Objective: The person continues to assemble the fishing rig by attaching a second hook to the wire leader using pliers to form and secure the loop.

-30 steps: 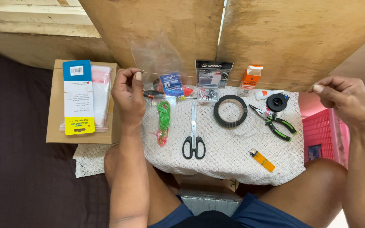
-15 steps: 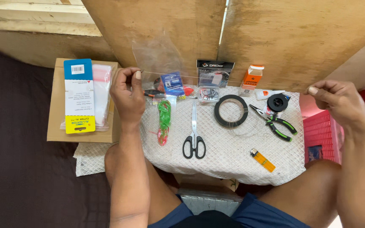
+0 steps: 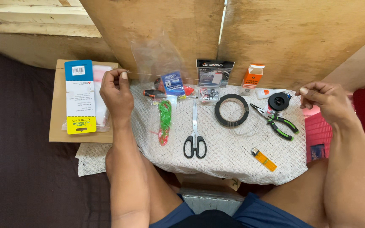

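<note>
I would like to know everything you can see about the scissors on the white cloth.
The scissors lie flat on the white mesh cloth, near its middle, with the blades shut. Two long silver blades, metal by their look, point away from the person; the two black loop handles, likely plastic, face the person. Neither hand touches them. A green and red bundle of cord lies to their left and a black tape ring to their right, both apart from them.

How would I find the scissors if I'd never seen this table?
Look at the white mesh cloth spread in front of the person's knees. Near its middle, between the green cord bundle and the black tape ring, lie the scissors. They alone have long silver blades and two black loop handles, pointing at the person.
</note>
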